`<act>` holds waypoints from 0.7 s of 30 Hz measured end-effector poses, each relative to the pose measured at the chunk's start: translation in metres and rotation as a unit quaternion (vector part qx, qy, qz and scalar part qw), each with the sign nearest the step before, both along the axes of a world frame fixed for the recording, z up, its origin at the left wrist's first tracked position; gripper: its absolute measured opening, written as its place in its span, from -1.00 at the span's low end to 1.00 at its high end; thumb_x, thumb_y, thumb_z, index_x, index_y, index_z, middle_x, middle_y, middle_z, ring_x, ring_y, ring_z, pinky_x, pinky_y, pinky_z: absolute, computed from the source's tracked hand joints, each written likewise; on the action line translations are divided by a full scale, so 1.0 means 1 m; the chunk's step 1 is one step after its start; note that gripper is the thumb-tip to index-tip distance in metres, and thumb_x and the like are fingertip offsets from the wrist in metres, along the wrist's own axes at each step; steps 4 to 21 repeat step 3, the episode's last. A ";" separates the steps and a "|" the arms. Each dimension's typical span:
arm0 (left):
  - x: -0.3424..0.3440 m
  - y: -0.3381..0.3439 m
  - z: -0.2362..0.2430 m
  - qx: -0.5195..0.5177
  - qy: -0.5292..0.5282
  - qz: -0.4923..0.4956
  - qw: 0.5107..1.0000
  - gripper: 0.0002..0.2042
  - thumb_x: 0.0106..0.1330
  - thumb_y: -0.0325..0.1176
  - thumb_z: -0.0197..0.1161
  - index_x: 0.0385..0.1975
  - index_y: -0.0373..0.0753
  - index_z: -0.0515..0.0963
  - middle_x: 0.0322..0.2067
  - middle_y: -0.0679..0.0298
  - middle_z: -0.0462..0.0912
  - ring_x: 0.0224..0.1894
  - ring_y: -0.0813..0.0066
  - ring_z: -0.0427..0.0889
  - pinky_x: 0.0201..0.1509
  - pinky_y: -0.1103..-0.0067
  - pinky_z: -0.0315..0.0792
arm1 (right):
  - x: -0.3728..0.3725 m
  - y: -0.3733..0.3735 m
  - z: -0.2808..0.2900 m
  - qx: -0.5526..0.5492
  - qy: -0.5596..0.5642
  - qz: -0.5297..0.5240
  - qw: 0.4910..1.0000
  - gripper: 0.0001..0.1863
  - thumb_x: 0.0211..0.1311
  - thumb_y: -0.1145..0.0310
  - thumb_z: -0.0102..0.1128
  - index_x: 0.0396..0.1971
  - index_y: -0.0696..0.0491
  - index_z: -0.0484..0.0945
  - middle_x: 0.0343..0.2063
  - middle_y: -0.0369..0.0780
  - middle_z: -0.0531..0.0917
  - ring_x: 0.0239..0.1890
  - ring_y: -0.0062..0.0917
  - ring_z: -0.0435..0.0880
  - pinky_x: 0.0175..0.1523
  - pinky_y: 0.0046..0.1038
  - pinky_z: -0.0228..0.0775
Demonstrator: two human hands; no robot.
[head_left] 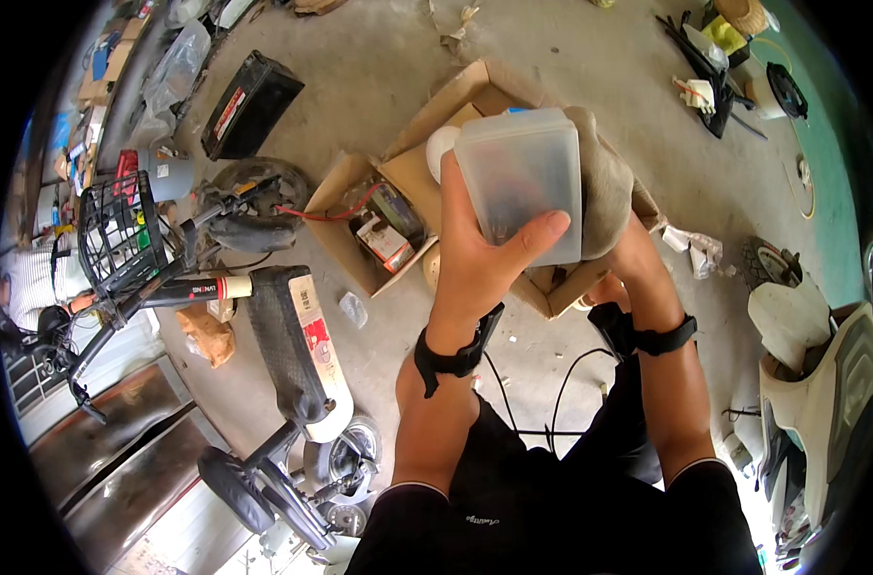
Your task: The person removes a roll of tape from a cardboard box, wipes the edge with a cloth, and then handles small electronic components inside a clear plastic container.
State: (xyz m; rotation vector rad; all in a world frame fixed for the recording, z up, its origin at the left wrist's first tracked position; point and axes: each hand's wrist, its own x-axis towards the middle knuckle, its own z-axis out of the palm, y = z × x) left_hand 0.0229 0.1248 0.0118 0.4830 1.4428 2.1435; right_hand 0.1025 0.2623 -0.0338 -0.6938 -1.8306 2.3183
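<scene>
My left hand [494, 244] grips a clear, frosted plastic box [523, 177], its thumb pressed across the near face. Right beside the box, a grey-beige cloth [604, 187] lies bunched against its right side. My right hand [631, 254] is at that cloth, which hides most of its fingers. Both hands are held above an open cardboard box [431, 115], and a white round thing [442, 151] shows behind the left hand. Each wrist wears a black strap.
A smaller carton [345, 177] with packaged items stands left of the big one. Farther left are a black battery [252, 105], a wheel [254, 201] and an electric scooter [302, 345]. White plastic panels [820, 374] stand at the right. A person stands at the far left.
</scene>
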 end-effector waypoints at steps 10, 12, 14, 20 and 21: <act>0.006 0.003 0.001 0.012 0.040 0.024 0.999 -0.35 -0.01 -0.46 0.44 0.08 -0.29 0.22 -0.07 0.21 0.44 -0.04 0.46 0.46 0.01 0.52 0.39 | 0.006 -0.006 0.001 -0.143 0.068 -0.026 0.987 -0.43 0.27 0.26 0.09 0.22 0.13 0.21 0.14 -0.20 0.37 0.15 -0.51 0.35 0.20 -0.50 0.20; 0.006 0.003 0.001 0.012 0.040 0.024 0.999 -0.35 -0.01 -0.46 0.44 0.08 -0.29 0.22 -0.07 0.21 0.44 -0.04 0.46 0.46 0.01 0.52 0.39 | 0.006 -0.006 0.001 -0.143 0.068 -0.026 0.987 -0.43 0.27 0.26 0.09 0.22 0.13 0.21 0.14 -0.20 0.37 0.15 -0.51 0.35 0.20 -0.50 0.20; 0.006 0.003 0.001 0.012 0.040 0.024 0.999 -0.35 -0.01 -0.46 0.44 0.08 -0.29 0.22 -0.07 0.21 0.44 -0.04 0.46 0.46 0.01 0.52 0.39 | 0.006 -0.006 0.001 -0.143 0.068 -0.026 0.987 -0.43 0.27 0.26 0.09 0.22 0.13 0.21 0.14 -0.20 0.37 0.15 -0.51 0.35 0.20 -0.50 0.20; 0.006 0.003 0.001 0.012 0.040 0.024 0.999 -0.35 -0.01 -0.46 0.44 0.08 -0.29 0.22 -0.07 0.21 0.44 -0.04 0.46 0.46 0.01 0.52 0.39 | 0.006 -0.006 0.001 -0.143 0.068 -0.026 0.987 -0.43 0.27 0.26 0.09 0.22 0.13 0.21 0.14 -0.20 0.37 0.15 -0.51 0.35 0.20 -0.50 0.20; 0.006 0.003 0.001 0.012 0.040 0.024 0.999 -0.35 -0.01 -0.46 0.44 0.08 -0.29 0.22 -0.07 0.21 0.44 -0.04 0.46 0.46 0.01 0.52 0.39 | 0.006 -0.006 0.001 -0.143 0.068 -0.026 0.987 -0.43 0.27 0.26 0.09 0.22 0.13 0.21 0.14 -0.20 0.37 0.15 -0.51 0.35 0.20 -0.50 0.20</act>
